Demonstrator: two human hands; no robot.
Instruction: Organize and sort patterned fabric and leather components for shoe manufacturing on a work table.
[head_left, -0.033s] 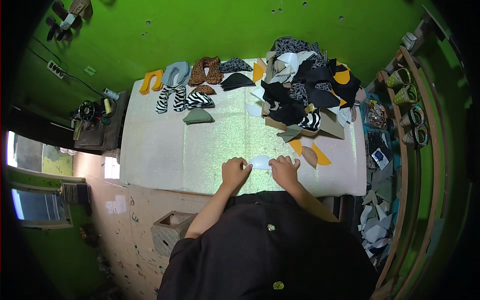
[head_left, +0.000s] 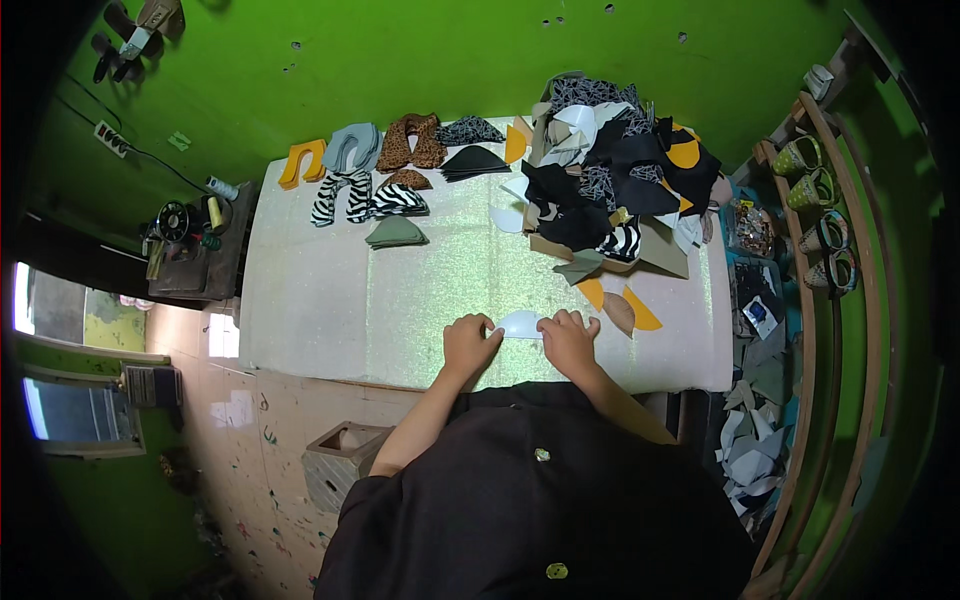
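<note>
A white half-round cut piece (head_left: 521, 325) lies at the near side of the white table (head_left: 310, 310), its curved edge facing away from me. My left hand (head_left: 470, 342) is closed, thumb and fingers pinching its left corner. On its right corner my right hand (head_left: 569, 344) has a similar pinch. To the right of my right hand are a tan half-round piece (head_left: 619, 313) and a yellow piece (head_left: 642, 308). Whether the white piece is one layer or several I cannot tell.
A large heap of mixed scraps (head_left: 610, 170) covers the table's back right. Sorted stacks, including zebra-print pieces (head_left: 342, 199) and green pieces (head_left: 397, 233), stand at the back left. A sewing machine (head_left: 180, 225) is beyond the left edge; a wooden rack (head_left: 812, 200) holds shoes at right.
</note>
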